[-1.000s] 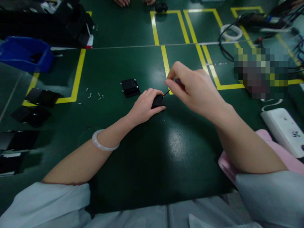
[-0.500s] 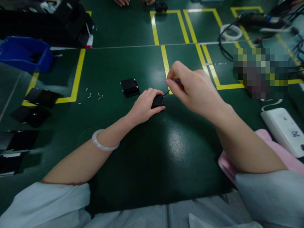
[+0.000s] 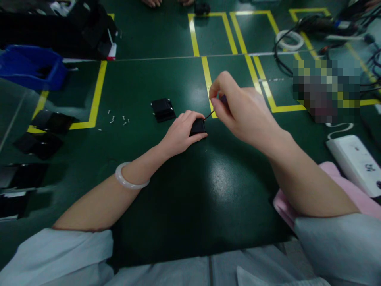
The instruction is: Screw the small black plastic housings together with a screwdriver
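Observation:
On the green table, my left hand (image 3: 182, 133) grips a small black part (image 3: 198, 126) between thumb and fingers. My right hand (image 3: 235, 105) is closed on a screwdriver (image 3: 209, 115); its thin dark shaft slants down to the part's upper right corner, and its handle is mostly hidden in my fingers. Another black part (image 3: 163, 109) with shiny screws at its edges lies just beyond my left hand. Several small loose screws (image 3: 124, 118) are scattered on the table to the left of it.
Several black parts (image 3: 44, 143) line the left side, below a blue bin (image 3: 32, 67). Black equipment fills the far left. A white power strip (image 3: 357, 165), a pink cloth (image 3: 333, 178) and cables (image 3: 315, 26) are on the right. Another person's hands (image 3: 153, 3) show at the far edge.
My right hand has shifted and turned very slightly around the screwdriver. My left hand and the black part it grips stay in place.

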`<act>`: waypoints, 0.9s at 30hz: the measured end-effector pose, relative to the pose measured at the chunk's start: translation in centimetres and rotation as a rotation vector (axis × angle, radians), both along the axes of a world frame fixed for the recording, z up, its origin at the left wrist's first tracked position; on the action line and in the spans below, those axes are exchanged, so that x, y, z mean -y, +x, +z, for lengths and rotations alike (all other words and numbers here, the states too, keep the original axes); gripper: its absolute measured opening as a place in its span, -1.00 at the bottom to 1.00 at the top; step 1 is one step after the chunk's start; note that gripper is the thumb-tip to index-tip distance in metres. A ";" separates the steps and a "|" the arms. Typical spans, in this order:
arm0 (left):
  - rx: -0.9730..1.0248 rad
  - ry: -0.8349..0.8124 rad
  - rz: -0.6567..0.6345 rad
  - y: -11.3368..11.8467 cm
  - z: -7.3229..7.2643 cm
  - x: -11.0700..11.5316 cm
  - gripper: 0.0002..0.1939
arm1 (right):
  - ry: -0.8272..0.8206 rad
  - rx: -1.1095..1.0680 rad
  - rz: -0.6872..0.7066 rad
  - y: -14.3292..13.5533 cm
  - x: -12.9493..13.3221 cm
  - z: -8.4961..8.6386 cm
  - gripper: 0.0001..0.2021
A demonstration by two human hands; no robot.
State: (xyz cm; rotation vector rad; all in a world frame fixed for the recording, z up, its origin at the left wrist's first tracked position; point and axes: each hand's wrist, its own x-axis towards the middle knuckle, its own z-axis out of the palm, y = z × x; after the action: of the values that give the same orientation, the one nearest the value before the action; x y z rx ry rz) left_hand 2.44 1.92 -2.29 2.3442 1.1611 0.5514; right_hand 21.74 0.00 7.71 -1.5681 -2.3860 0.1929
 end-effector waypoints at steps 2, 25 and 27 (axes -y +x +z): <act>-0.001 -0.004 0.001 0.0 0.0 0.0 -0.59 | 0.001 -0.016 0.009 0.0 0.0 0.0 -0.75; 0.004 -0.005 -0.001 0.0 0.1 0.0 -0.59 | -0.016 0.007 -0.023 -0.1 0.1 0.2 -0.74; 0.004 -0.003 -0.001 0.0 0.0 0.0 -0.60 | 0.002 -0.018 -0.009 -0.1 0.1 0.1 -0.72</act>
State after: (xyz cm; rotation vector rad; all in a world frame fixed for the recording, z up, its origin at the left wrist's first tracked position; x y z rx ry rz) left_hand 2.43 1.90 -2.27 2.3404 1.1586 0.5531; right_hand 21.65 -0.09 7.79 -1.5699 -2.3641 0.2018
